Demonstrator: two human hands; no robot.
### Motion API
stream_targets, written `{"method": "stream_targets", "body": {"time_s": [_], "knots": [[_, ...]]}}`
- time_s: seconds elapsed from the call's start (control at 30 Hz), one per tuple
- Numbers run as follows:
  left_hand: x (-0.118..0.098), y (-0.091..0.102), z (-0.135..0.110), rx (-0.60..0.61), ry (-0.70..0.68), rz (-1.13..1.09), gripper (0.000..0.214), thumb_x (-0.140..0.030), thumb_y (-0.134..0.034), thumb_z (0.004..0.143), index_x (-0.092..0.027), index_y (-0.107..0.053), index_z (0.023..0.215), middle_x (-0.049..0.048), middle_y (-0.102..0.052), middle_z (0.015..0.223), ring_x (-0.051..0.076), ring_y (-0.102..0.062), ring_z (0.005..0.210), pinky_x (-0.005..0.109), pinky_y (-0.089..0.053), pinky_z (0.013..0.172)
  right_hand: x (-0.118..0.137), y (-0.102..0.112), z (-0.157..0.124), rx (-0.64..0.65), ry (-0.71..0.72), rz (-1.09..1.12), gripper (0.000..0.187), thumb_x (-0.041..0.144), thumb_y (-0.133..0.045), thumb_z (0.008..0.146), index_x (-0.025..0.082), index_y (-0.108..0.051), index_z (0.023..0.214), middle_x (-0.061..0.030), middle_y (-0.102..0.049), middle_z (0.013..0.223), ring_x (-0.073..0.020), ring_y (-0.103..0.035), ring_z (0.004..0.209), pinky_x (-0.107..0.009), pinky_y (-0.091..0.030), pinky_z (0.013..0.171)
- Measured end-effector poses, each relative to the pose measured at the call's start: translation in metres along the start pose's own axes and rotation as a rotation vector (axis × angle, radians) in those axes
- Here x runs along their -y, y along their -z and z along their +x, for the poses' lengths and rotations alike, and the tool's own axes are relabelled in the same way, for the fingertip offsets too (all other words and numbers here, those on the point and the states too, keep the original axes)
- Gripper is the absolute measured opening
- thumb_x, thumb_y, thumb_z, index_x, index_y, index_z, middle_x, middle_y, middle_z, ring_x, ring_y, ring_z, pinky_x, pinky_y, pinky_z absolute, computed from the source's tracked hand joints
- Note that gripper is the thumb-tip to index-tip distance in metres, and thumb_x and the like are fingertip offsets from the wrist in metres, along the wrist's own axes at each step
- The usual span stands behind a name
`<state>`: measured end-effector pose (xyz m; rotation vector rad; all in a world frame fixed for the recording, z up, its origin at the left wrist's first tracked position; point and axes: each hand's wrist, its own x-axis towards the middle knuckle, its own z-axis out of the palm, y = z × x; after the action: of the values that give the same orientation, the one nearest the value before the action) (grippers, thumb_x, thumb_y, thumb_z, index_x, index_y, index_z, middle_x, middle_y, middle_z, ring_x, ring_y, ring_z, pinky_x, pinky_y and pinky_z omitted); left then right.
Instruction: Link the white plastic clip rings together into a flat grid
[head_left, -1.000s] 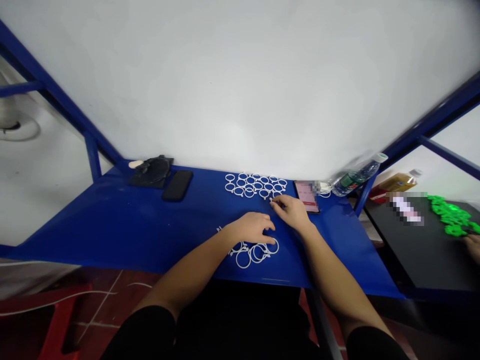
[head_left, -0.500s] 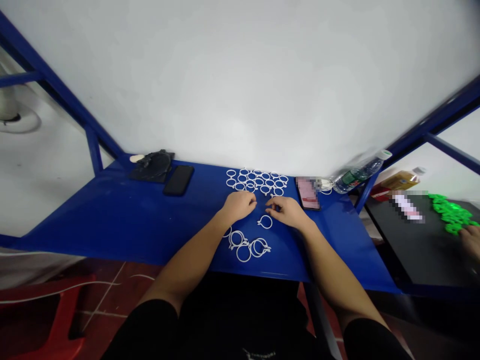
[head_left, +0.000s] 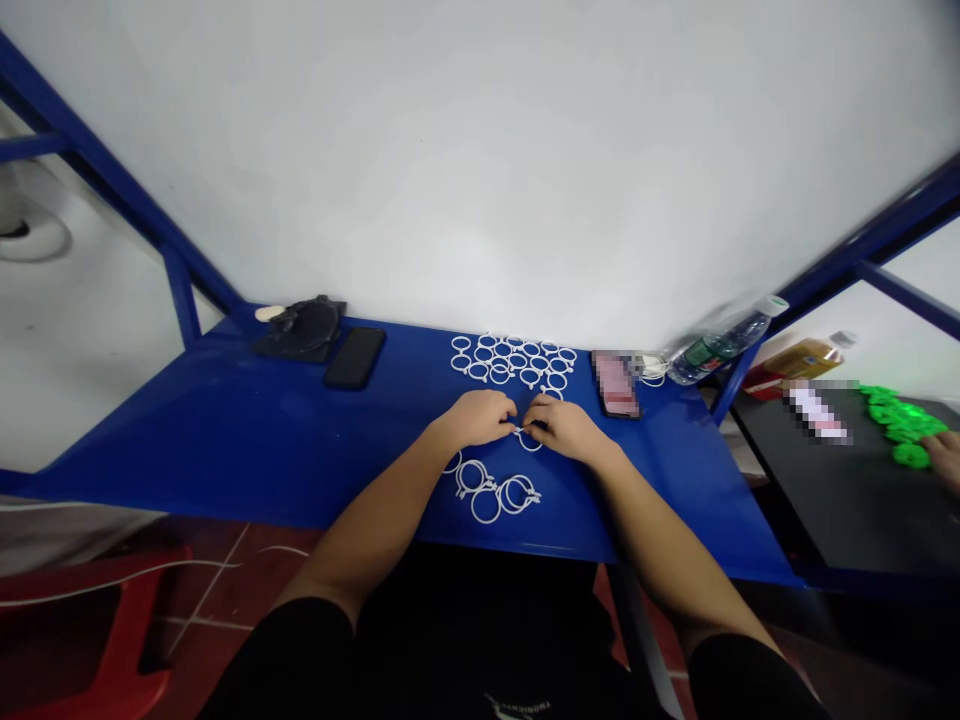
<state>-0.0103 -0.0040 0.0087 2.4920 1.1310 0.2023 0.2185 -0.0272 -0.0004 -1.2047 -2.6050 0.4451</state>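
Note:
Between my two hands is a white plastic ring (head_left: 532, 448) with a small tab, like a curtain ring. My left hand (head_left: 482, 416) is closed, its thumb and fingertips at the tab on the ring's left side. My right hand (head_left: 564, 428) pinches the same ring from the right and covers part of it. Closer to me, several overlapping white rings (head_left: 486, 505) lie in a loose group, one partly behind my left forearm. Beyond my hands, more white rings (head_left: 501, 360) are laid side by side in rows.
The blue table (head_left: 225, 430) holds a black phone (head_left: 356, 357) and a dark crumpled bag (head_left: 304, 330) at left. A lit phone (head_left: 616, 385), white cable (head_left: 654, 370) and plastic bottle (head_left: 720, 345) are at right. Another person's hand (head_left: 943, 458) touches green pieces (head_left: 904, 425) on a black table.
Both hands have moved nearer to me and closed in on the single ring, which lay loose between them before. At far right, the other person's hand has shifted up onto the green pieces.

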Motion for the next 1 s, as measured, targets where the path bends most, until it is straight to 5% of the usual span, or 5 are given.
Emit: {"method": "stream_targets", "body": {"time_s": [0.47, 1.0], "knots": [[-0.0008, -0.0023, 0.003, -0.262, -0.108, -0.009, 0.023, -0.033, -0.057, 0.102, -0.02, -0.076, 0.099, 0.0047, -0.076, 0.099, 0.02, -0.07, 0.092, 0.031, -0.051, 0.082, 0.0012, 0.0037, -0.0007, -0.302, 0.024, 0.114, 0.019, 0.033, -0.058, 0.103, 0.023, -0.072, 0.112, -0.0096, -0.07, 0.111, -0.0231, -0.067, 0.103, -0.037, -0.054, 0.092], [-0.0047, -0.0058, 0.0042, -0.389, -0.14, -0.005, 0.015, -0.027, -0.059, 0.098, -0.018, -0.067, 0.088, 0.003, -0.07, 0.089, 0.017, -0.064, 0.08, 0.03, -0.047, 0.074, 0.0002, 0.0025, 0.0012, -0.352, 0.114, 0.283, 0.015, 0.029, -0.065, 0.097, 0.024, -0.07, 0.111, -0.0079, -0.073, 0.112, -0.0203, -0.067, 0.092, -0.034, -0.055, 0.078]]}}
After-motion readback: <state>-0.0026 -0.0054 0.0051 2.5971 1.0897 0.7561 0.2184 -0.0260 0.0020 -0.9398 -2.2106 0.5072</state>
